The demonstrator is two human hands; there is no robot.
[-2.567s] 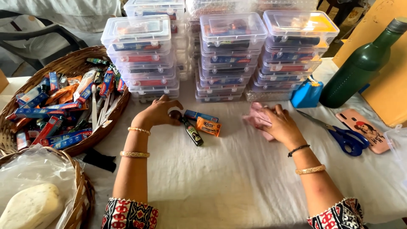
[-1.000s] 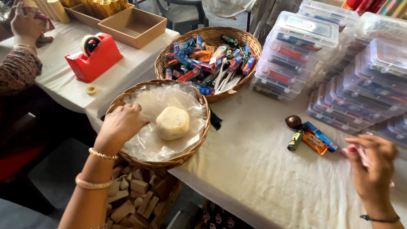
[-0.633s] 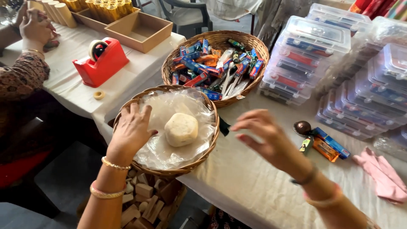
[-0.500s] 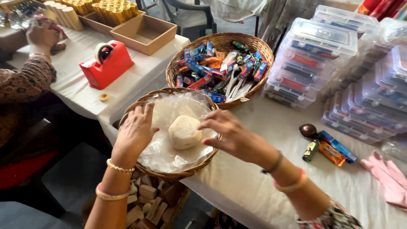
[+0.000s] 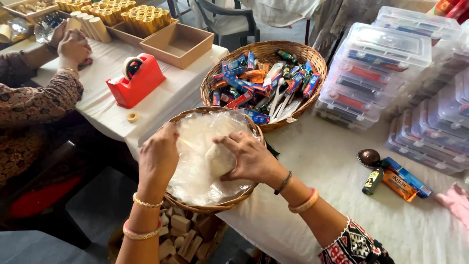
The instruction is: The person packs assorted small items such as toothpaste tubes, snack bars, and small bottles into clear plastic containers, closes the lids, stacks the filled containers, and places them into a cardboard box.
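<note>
The right hand, which hung in the air over the tabletop half a second ago, now grasps the pale lump inside the lined basket. The left hand still clasps the basket's rim.

- Your left hand is bare, with no ring in view.
- On your left wrist you wear two bangles: a thin beaded gold one nearer the hand, and a pink one edged in gold further up the forearm.
- Your right hand is bare too.
- Your right wrist carries a thin dark bracelet, then a pink bangle with gold trim behind it.
- Your right sleeve ends near the elbow, black with a red and white pattern.
</note>
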